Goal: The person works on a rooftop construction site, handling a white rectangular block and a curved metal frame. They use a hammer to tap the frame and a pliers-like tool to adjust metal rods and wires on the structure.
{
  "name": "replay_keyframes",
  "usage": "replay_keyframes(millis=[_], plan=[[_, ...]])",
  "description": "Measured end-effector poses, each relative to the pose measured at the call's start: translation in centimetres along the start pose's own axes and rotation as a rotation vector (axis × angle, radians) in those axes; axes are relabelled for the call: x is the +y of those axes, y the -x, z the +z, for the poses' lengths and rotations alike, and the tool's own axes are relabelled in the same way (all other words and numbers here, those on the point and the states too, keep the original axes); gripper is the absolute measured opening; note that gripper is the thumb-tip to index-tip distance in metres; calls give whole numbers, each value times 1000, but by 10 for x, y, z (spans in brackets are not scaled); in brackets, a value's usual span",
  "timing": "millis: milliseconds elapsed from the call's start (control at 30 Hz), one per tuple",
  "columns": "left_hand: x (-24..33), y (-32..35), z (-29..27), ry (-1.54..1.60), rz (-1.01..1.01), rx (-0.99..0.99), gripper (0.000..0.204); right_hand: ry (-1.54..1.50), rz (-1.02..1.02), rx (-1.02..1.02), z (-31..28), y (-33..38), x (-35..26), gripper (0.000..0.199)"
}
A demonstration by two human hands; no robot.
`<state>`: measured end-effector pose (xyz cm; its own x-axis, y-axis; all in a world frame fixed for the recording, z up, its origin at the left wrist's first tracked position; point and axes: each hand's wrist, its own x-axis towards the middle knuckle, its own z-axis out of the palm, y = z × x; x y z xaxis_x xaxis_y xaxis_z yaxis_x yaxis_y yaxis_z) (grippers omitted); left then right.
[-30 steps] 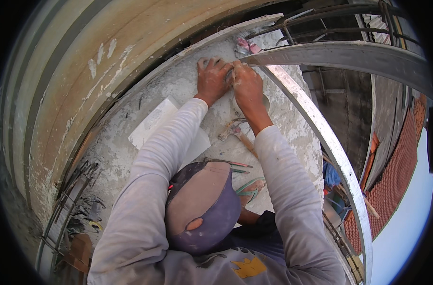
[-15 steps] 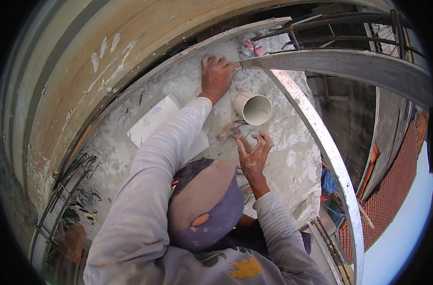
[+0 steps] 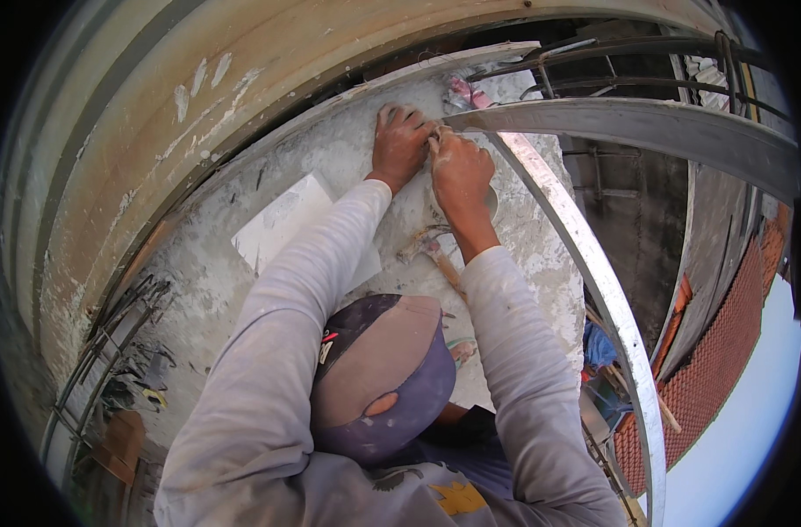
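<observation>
My left hand (image 3: 401, 147) rests on the grey concrete surface (image 3: 536, 263), its fingers curled in at the tapered end of a grey metal bar (image 3: 628, 119). My right hand (image 3: 462, 174) meets it there, thumb and forefinger pinched together; what the fingertips hold is too small to make out. Behind the right wrist, a pale plastic pipe (image 3: 492, 203) is mostly covered. A hammer (image 3: 437, 256) with a wooden handle lies on the concrete below that wrist. Left of my left forearm is a white rectangular sheet (image 3: 282, 221), partly under the sleeve.
A shiny metal strip (image 3: 585, 220) curves down the right side. Steel reinforcing bars (image 3: 637, 83) run at the upper right, more (image 3: 106, 351) at the lower left. A stained wall panel (image 3: 154, 132) bounds the left. A purple-and-tan cap (image 3: 391, 364) fills the lower middle.
My right hand has moved up from above the hammer, where its fingers were spread, to my left hand, and its fingers have pinched together. It now covers most of the pipe.
</observation>
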<state>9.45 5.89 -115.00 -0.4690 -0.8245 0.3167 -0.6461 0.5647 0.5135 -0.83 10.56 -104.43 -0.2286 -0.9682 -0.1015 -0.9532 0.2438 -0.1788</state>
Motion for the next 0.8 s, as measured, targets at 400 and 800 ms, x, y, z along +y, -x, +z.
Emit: replay_keyframes(millis=[400,800], plan=[[-1,2,-2,34,-16,7,18,-154,23,140,2,0,0,19],[2,-2,-2,49,-16,27,16,-410,184,-305,37,259,92,42]])
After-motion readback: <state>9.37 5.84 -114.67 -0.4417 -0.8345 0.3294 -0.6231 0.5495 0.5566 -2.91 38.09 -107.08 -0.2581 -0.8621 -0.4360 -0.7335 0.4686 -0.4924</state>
